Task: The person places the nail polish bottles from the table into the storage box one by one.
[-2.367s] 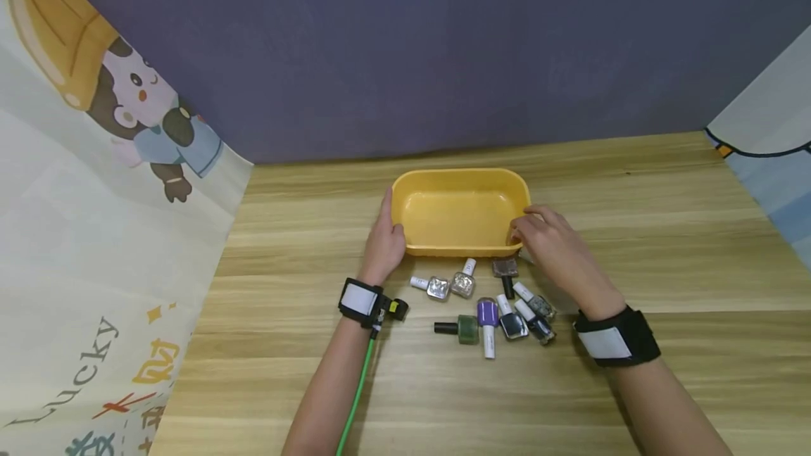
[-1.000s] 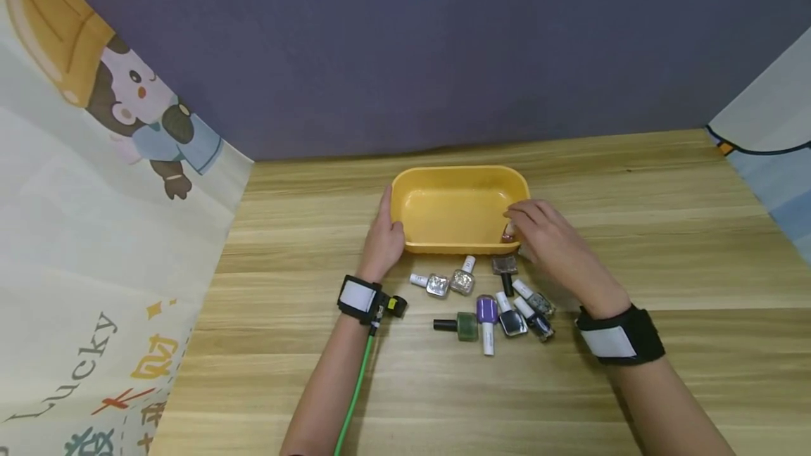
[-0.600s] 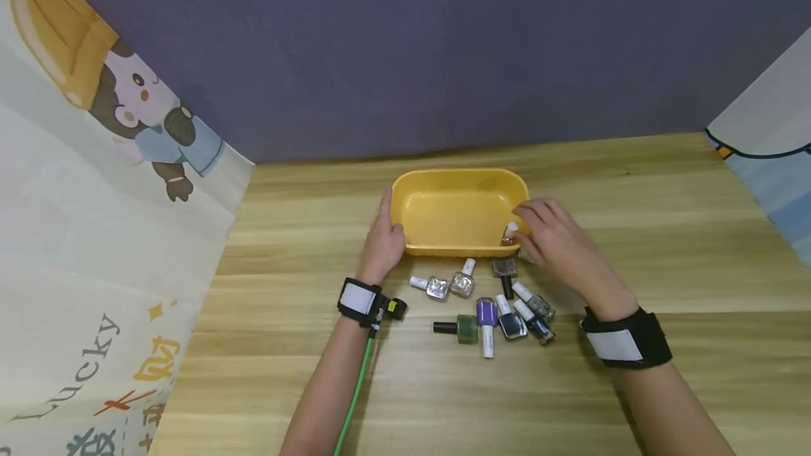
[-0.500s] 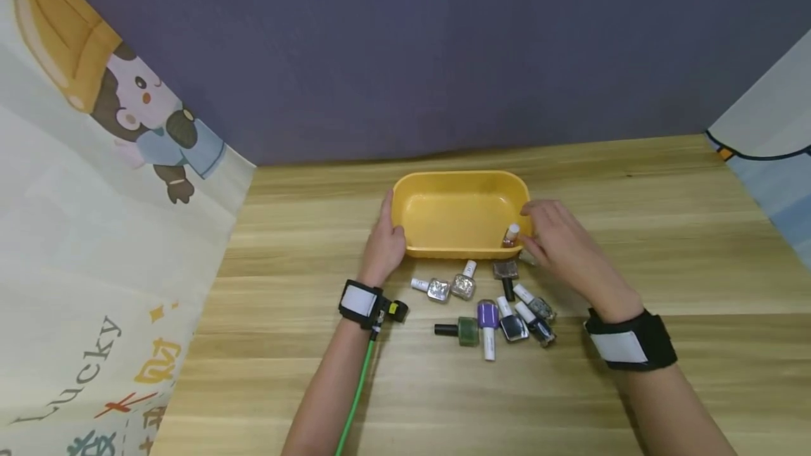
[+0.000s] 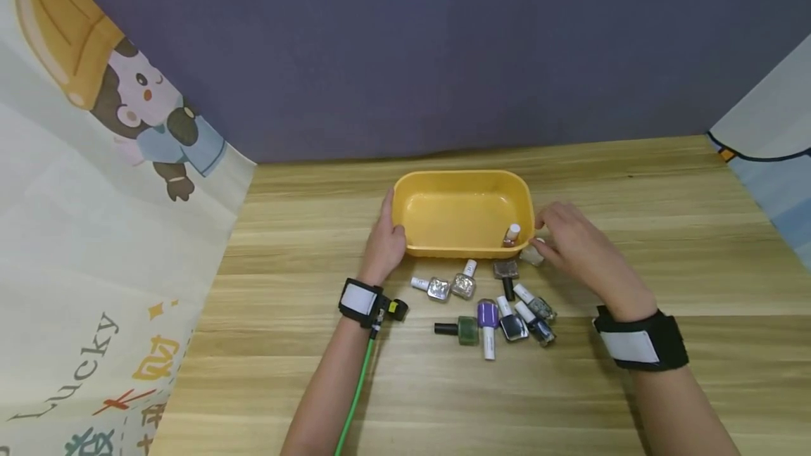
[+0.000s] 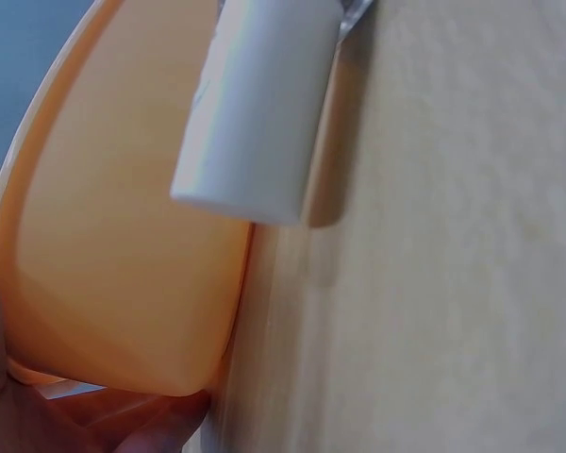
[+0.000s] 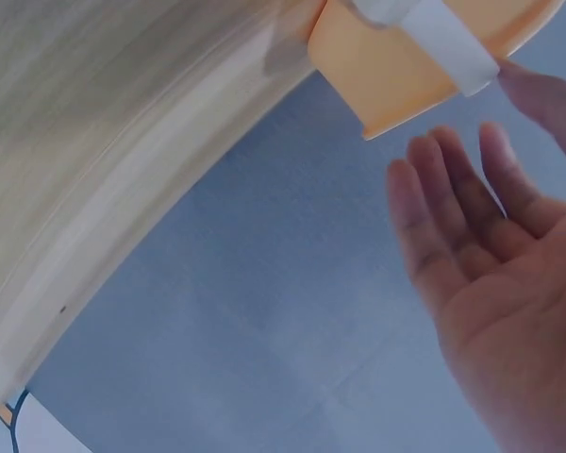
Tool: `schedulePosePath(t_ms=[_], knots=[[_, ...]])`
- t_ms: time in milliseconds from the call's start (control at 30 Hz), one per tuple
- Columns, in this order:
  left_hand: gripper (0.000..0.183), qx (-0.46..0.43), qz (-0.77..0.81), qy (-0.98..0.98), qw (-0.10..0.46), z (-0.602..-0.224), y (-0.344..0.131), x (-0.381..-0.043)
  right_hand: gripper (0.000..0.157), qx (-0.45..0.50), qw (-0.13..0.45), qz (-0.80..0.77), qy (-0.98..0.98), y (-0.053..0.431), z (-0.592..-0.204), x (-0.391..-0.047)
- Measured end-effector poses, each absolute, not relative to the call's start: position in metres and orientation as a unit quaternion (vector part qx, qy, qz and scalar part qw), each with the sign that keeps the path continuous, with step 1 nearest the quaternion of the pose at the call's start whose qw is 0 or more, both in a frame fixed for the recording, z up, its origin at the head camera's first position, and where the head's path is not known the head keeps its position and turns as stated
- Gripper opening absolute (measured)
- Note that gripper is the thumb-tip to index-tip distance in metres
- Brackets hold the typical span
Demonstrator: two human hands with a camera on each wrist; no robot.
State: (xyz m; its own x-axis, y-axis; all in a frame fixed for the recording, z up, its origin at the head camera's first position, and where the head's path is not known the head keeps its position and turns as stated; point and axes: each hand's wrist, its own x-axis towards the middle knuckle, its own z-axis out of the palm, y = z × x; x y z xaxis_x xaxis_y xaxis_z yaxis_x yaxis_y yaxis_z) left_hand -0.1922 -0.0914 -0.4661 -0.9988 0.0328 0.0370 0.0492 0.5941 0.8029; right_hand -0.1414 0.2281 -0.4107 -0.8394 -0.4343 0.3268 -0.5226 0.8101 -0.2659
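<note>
A yellow plastic basin [image 5: 456, 220] lies on the table, its left end held by my left hand [image 5: 383, 245]; fingers curl round that end in the left wrist view. One nail polish bottle [image 5: 511, 235] with a white cap leans in its front right corner. Just right of the basin is my right hand [image 5: 579, 248], fingers apart and loosely bent, holding nothing. Its thumb is by the white cap of a pale nail polish bottle [image 5: 532, 253]; whether they touch I cannot tell. In the right wrist view this white cap [image 7: 453, 47] lies before the basin's wall.
In front of the basin lie several nail polish bottles: silver glitter [image 5: 438, 290], gold glitter [image 5: 464, 286], brown [image 5: 506, 269], green [image 5: 468, 331], purple [image 5: 487, 313] and dark ones [image 5: 514, 327]. A green cable [image 5: 359, 385] runs along the left forearm.
My right hand has let go of the nail polish bottle inside the basin's right corner and has moved out to the right, towards the pale bottle. The left hand stays put.
</note>
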Motion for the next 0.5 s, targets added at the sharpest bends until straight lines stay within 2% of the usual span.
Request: schedulePosePath(t_ms=[100, 200, 500], knots=[[0.072, -0.023, -0.447, -0.894, 0.009, -0.4667, -0.0915, -0.1922, 0.010, 0.264, 0.124, 0.174, -0.941, 0.2287, -0.4114, -0.1407], [0.072, -0.025, -0.447, -0.894, 0.010, -0.4668, -0.0920, -0.1925, 0.005, 0.274, 0.126, 0.175, -0.937, 0.2287, -0.4115, -0.1406], [0.071, -0.030, -0.448, -0.894, 0.013, -0.4654, -0.0924, -0.1933, 0.008, 0.266, 0.086, 0.180, -0.943, 0.2263, -0.4100, -0.1389]])
